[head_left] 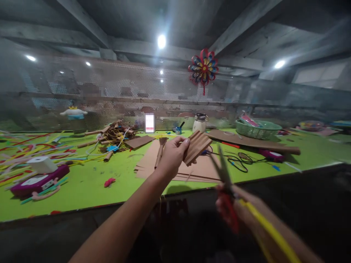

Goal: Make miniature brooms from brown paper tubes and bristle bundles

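My left hand (172,155) is raised above the green table (82,186), fingers pinched on a folded piece of corrugated brown cardboard (196,146). My right hand (233,204) is lower and to the right, blurred by motion, wrapped round red-handled scissors (223,175) whose blades point up toward the cardboard. A yellow strip (271,230) runs along my right forearm. Flat sheets of brown cardboard (197,170) and a rolled cardboard stick (160,151) lie on the table under my left hand.
A pile of coloured strips and cardboard rolls (112,137) lies at the back left, with a purple and white device (41,175) at the left. A green basket (257,128), a black cable (241,162), a long cardboard sheet (255,140), a white jar (200,123). Mesh fence behind.
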Demonstrator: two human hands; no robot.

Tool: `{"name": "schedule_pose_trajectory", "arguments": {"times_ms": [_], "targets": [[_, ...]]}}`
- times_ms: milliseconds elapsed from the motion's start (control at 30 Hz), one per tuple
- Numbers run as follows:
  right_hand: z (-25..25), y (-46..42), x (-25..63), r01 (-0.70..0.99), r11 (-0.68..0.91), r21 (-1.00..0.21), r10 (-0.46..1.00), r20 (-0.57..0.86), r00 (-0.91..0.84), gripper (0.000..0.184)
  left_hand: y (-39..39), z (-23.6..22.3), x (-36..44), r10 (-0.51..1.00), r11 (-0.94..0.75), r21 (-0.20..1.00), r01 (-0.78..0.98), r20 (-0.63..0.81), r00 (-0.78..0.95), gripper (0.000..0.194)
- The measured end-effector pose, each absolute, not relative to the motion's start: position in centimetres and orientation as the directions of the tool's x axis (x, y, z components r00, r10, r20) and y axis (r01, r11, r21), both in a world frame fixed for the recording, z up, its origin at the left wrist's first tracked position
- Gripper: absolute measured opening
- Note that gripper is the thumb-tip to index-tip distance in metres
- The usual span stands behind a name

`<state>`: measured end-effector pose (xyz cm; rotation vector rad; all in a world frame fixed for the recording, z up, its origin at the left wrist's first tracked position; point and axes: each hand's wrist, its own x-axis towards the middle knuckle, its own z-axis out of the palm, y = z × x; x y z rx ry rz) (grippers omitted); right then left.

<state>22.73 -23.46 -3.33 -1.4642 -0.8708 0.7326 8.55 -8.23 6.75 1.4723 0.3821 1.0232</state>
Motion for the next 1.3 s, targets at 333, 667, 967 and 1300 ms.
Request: {"name": "schedule_pose_trajectory", "arguments": {"times_ms": [333,667,967,1300], "targets": [[-4.1,-24.3,17.6,0.161,0.226,-0.961,0.857,0.275,0.436,0.057,-11.8,3.4,9.2,0.711,-0.613,0.79,-0.003,0.554,0.433,0.02],[-4.8,-24.6,16.5,0.159,0.167,-0.973,0.838,0.225,0.497,0.052,-12.4,3.1,10.1,0.683,-0.676,0.736,0.027,0.612,0.398,0.019],[-4.9,-24.4,15.7,0.077,0.192,-0.978,0.808,0.202,0.553,0.057,-12.5,3.0,9.5,0.712,-0.612,0.79,-0.051,0.577,0.4,0.019],[-5.7,-24.1,15.6,0.011,0.129,-0.992,0.807,0.111,0.581,0.057,-12.2,2.8,9.1,0.728,-0.604,0.797,-0.025,0.564,0.39,0.021]]}}
